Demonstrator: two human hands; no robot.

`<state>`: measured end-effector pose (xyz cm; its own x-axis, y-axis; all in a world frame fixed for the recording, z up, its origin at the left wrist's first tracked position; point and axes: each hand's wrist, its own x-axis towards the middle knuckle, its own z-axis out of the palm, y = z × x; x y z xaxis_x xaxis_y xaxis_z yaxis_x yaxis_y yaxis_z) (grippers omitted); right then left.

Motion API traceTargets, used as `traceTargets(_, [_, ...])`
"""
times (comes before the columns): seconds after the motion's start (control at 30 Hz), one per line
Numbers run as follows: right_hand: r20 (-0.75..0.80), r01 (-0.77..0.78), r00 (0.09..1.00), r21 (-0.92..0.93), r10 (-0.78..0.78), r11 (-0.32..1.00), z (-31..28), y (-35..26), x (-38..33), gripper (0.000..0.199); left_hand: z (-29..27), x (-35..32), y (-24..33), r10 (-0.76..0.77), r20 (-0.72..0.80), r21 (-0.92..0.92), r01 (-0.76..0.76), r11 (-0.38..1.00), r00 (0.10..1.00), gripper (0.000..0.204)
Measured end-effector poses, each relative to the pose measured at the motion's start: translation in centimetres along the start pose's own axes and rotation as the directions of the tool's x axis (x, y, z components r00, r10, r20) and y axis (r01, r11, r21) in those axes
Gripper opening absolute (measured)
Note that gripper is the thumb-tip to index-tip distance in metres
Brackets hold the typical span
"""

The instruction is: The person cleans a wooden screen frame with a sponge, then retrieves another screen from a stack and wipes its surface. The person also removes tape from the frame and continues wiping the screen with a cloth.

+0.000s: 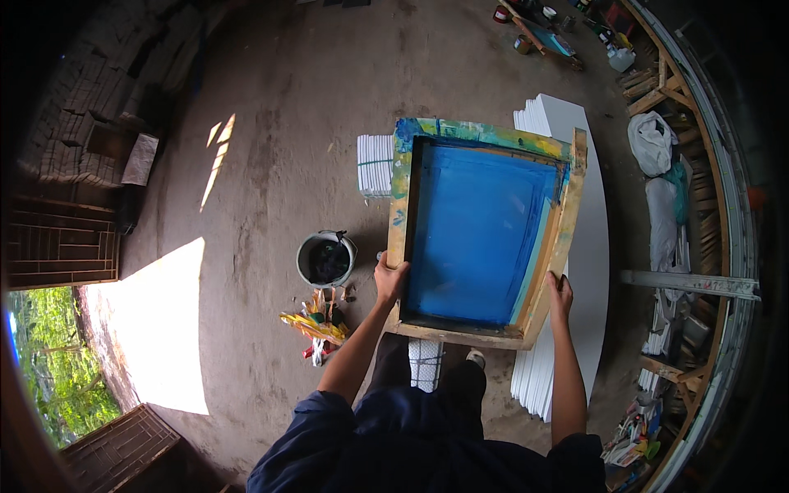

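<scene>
A screen printing frame [481, 234] is held up in front of me, its wooden border smeared with blue, green and yellow paint and its mesh blue. My left hand [389, 279] is closed round the frame's left side, low down. Round the lower right side, my right hand [560, 296] grips the wood. Partly behind the frame's right side stands a stack of white sheets [585, 246]. A smaller tied white bundle [375, 166] shows past its upper left, and another tied bundle [426, 366] lies below it, between my legs.
A bucket [327, 258] with dark contents stands left of my left hand, beside a heap of yellow and red wrappers [316, 323]. Along the right, shelving [703, 189] carries white bags [652, 144]; a metal bar [690, 284] juts out. Paint cans [523, 44] sit far off.
</scene>
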<state>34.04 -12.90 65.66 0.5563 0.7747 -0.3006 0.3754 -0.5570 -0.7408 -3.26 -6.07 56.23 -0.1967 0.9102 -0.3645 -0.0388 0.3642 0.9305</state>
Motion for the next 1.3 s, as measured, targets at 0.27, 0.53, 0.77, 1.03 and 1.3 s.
traceTargets(0.27, [0.185,-0.152,0.976,0.201,0.114,0.968,6.3,6.4,9.1,0.056,2.9,-2.0,-2.8,0.049,-0.260,0.111,-0.021,0.994,0.964,0.030])
traceTargets(0.53, [0.135,-0.142,0.983,0.150,0.122,0.978,8.4,13.5,12.2,0.056,6.1,-2.1,-11.6,-0.108,-0.333,0.189,0.179,0.966,0.937,0.035])
traceTargets(0.77, [0.101,-0.165,0.982,0.043,0.160,0.985,13.3,19.3,15.9,0.059,7.8,1.9,-19.7,-0.138,-0.311,0.116,0.182,0.976,0.940,0.033])
traceTargets(1.03, [0.047,-0.093,0.995,0.171,0.086,0.981,27.2,22.3,25.1,0.053,5.8,15.4,-29.2,0.082,-0.343,0.096,-0.052,0.994,0.936,0.034])
traceTargets(1.3, [0.023,0.145,0.986,0.394,-0.168,0.908,39.2,26.9,33.3,0.057,6.6,26.6,-38.6,0.284,-0.427,0.099,-0.268,0.958,0.858,0.031])
